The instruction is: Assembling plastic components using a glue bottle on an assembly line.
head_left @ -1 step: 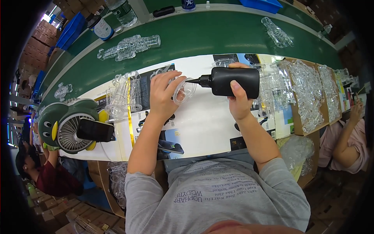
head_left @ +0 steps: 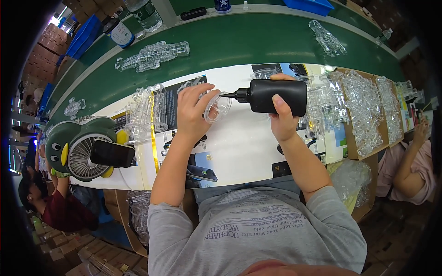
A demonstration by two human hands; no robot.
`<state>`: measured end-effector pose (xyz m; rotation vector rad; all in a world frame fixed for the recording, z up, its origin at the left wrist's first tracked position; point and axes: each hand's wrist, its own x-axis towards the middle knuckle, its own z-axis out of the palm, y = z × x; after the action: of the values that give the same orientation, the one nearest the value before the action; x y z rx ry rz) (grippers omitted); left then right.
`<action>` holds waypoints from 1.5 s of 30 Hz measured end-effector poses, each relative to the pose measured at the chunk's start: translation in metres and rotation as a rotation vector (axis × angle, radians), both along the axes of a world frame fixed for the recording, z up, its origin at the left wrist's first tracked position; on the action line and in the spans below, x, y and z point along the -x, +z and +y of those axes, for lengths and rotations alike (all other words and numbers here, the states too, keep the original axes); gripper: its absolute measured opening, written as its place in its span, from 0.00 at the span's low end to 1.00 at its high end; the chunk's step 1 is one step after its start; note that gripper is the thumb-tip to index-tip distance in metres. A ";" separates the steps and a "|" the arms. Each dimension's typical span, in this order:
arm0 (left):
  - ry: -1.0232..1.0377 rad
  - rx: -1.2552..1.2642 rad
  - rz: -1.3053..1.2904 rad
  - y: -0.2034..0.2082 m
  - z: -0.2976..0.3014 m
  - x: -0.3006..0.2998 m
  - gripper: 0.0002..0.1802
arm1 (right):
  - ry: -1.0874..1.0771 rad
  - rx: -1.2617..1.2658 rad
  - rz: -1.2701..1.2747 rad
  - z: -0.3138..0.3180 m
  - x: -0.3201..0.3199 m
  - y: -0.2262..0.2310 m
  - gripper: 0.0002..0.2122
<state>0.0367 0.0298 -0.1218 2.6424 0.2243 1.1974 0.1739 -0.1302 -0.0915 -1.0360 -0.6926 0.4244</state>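
Note:
My left hand (head_left: 195, 110) is closed round a clear plastic part (head_left: 220, 109) whose round, cup-like rim faces right. In my right hand (head_left: 284, 115) is a black squeeze bottle (head_left: 276, 97), tilted onto its side. Its narrow black nozzle points left, and the tip is at the upper rim of the clear part; whether they touch I cannot tell. Several clear plastic parts (head_left: 146, 112) stand to the left of my left hand. More clear parts (head_left: 320, 103) stand just right of the bottle.
A green penguin-shaped fan (head_left: 83, 154) with a phone (head_left: 112, 153) against it stands at left. Cardboard boxes (head_left: 375, 154) of clear parts are at right. Clear assemblies (head_left: 154, 56) lie on the green bench (head_left: 248, 43). Co-workers sit on both sides (head_left: 69, 207).

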 end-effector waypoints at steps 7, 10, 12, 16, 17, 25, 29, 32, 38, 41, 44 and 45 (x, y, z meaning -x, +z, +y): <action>0.008 0.005 -0.023 0.002 -0.001 0.001 0.21 | -0.006 -0.041 0.038 0.001 -0.004 -0.005 0.19; 0.005 0.010 -0.046 0.001 0.000 0.001 0.19 | -0.005 -0.026 0.041 0.000 -0.004 -0.003 0.19; 0.005 0.021 -0.054 0.001 0.000 0.001 0.19 | 0.000 -0.008 0.040 0.000 -0.004 -0.003 0.19; 0.003 0.043 -0.088 0.001 0.000 0.000 0.18 | -0.045 -0.031 0.035 0.002 -0.003 -0.002 0.19; 0.003 0.042 -0.088 0.001 0.001 0.001 0.18 | -0.042 -0.021 0.036 0.001 -0.003 -0.001 0.19; 0.014 0.107 -0.088 0.000 -0.001 0.000 0.19 | -0.063 -0.034 0.073 0.004 -0.003 0.001 0.20; 0.038 0.100 -0.085 0.001 -0.003 0.001 0.18 | -0.044 -0.051 0.139 0.005 -0.005 0.001 0.21; 0.009 0.246 -0.058 0.004 -0.006 0.000 0.19 | -0.008 -0.015 0.175 0.002 -0.007 0.001 0.22; 0.025 0.331 -0.037 0.000 -0.006 0.001 0.24 | -0.040 -0.092 0.210 0.006 -0.006 -0.001 0.22; 0.057 0.526 0.005 0.003 -0.006 0.001 0.29 | -0.018 -0.103 0.209 0.005 -0.007 -0.003 0.22; 0.065 0.519 0.049 0.001 -0.001 0.003 0.34 | -0.019 -0.100 0.208 0.004 -0.008 -0.002 0.22; 0.046 0.560 0.035 -0.002 0.000 0.004 0.35 | -0.019 -0.100 0.208 0.004 -0.007 -0.002 0.22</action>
<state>0.0329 0.0295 -0.1238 2.1756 0.5414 0.9292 0.1810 -0.1261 -0.0932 -0.8886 -0.5129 0.4693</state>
